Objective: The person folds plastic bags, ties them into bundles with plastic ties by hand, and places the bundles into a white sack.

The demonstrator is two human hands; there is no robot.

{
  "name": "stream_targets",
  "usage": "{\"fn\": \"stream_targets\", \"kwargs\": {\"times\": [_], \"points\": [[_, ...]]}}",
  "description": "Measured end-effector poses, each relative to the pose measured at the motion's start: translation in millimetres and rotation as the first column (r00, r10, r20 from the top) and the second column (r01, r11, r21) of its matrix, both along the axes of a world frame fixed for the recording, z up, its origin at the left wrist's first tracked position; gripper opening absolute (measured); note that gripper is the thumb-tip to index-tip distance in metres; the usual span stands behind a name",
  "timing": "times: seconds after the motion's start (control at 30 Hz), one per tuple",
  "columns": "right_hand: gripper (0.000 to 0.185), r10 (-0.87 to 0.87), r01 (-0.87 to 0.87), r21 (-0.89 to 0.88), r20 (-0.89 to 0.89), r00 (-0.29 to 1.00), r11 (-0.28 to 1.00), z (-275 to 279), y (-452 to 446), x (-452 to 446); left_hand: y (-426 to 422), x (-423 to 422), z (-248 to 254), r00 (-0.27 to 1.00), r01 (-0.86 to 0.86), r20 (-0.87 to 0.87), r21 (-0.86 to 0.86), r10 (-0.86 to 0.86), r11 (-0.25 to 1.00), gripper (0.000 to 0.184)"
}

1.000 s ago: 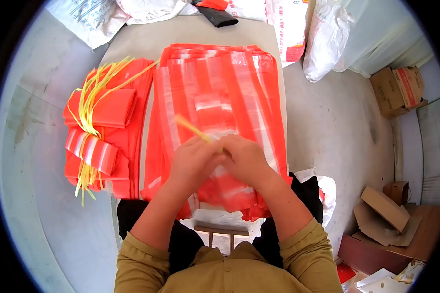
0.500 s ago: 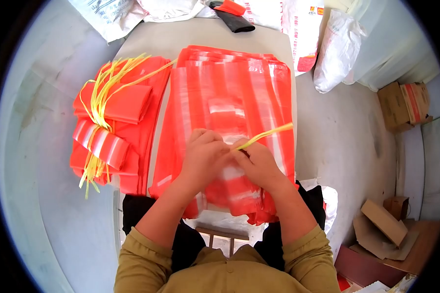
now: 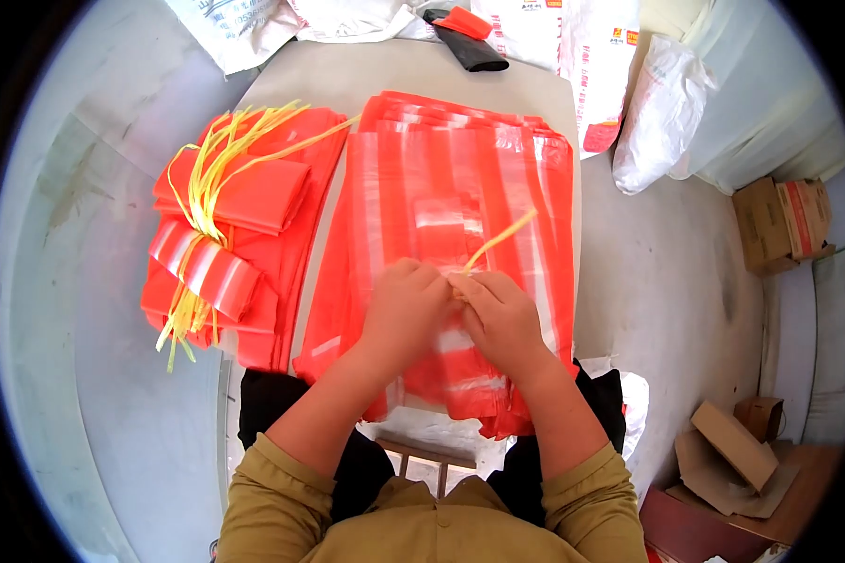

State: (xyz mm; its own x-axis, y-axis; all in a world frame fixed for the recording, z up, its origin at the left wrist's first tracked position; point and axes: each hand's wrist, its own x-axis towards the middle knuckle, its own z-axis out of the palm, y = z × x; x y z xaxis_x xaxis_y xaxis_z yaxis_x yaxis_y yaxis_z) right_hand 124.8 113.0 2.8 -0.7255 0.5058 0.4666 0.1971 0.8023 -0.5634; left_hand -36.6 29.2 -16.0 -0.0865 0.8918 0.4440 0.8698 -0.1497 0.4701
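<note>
A stack of red and clear striped plastic bags [image 3: 432, 169] lies on the table in front of me. Over its lower half my left hand [image 3: 408, 305] and my right hand [image 3: 498, 314] meet, both with fingers closed. A yellow strip [image 3: 502, 236] sticks up from my right hand's fingertips. My left fingers press together beside it; their hold is partly hidden. To the left rest folded red bags [image 3: 253, 195] and a rolled striped bundle [image 3: 202, 266], with a bunch of yellow strips [image 3: 208, 178] lying across them.
White printed sacks [image 3: 606, 70] and a black roll [image 3: 469, 49] with a red piece are at the table's [image 3: 347, 70] far edge. A white sack [image 3: 662, 113] stands at the right. Cardboard boxes [image 3: 781, 223] and an opened carton [image 3: 737, 455] lie farther right.
The yellow strip pointed up-left at first, then swung right, and now points up-right from my right hand. My hands stay together over the stack. The whole view has shifted slightly.
</note>
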Motion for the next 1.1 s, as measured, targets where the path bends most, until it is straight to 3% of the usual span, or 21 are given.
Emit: {"fn": "stream_targets", "kwargs": {"times": [0.13,0.33,0.53,0.57,0.63,0.73,0.83,0.97,1.1], "points": [[0.034,-0.020,0.022,0.033,-0.048,0.999,0.999,-10.3,3.0,-0.4,-2.1,0.5,5.2,0.999,0.030,-0.012,0.002,-0.030,1.000,0.019],[0.028,-0.042,0.034,-0.167,-0.045,0.998,0.985,-13.3,3.5,0.8,-4.9,-1.5,6.1,0.991,0.070,0.109,0.016,-0.071,0.997,0.015],[0.027,-0.087,0.075,-0.238,-0.040,0.995,0.968,-1.2,-2.2,0.0,-7.1,-2.3,5.2,0.986,0.007,0.168,-0.017,-0.004,1.000,0.012],[0.025,-0.111,0.083,-0.444,-0.038,0.993,0.892,-0.8,-3.7,-0.1,-7.2,-2.2,5.8,0.984,-0.005,0.175,-0.025,0.009,1.000,0.012],[0.022,-0.156,0.085,-0.785,-0.016,0.988,0.614,-1.0,-6.8,0.1,-7.6,-0.7,5.6,0.978,-0.017,0.207,-0.056,0.028,0.998,0.011],[0.017,0.005,-0.063,-0.884,-0.068,0.998,0.463,1.4,5.6,5.3,-7.4,-0.5,2.2,0.968,-0.025,0.247,-0.095,0.048,0.995,0.009],[0.018,0.131,-0.071,-0.789,0.012,0.991,0.611,0.6,12.5,12.8,-6.9,-0.5,3.5,0.953,-0.010,0.298,-0.136,0.051,0.991,0.008],[0.017,0.078,-0.052,-0.605,0.016,0.997,0.794,-2.5,7.4,9.5,-5.9,-2.0,3.7,0.957,-0.013,0.287,-0.133,0.051,0.991,0.003],[0.013,0.075,-0.065,-0.453,0.005,0.997,0.889,-3.8,8.0,9.8,-7.1,-3.5,2.7,0.960,-0.004,0.278,-0.139,0.043,0.990,0.006]]}}
